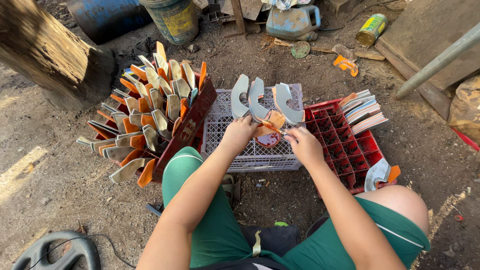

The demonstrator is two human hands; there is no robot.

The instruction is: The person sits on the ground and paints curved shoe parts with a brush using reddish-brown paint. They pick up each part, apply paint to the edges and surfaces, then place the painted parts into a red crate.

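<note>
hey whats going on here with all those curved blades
A person sits on bare dirt, working over a white plastic crate. The left hand grips a bunch of curved metal blades with orange handles, fanned upward. The right hand touches the bundle at the handle end, seemingly pinching something thin; what it is can't be made out. On the person's left, a dark red crate stands packed with similar blades. On the right, a red compartment crate holds a few more stacked at its far corner.
</note>
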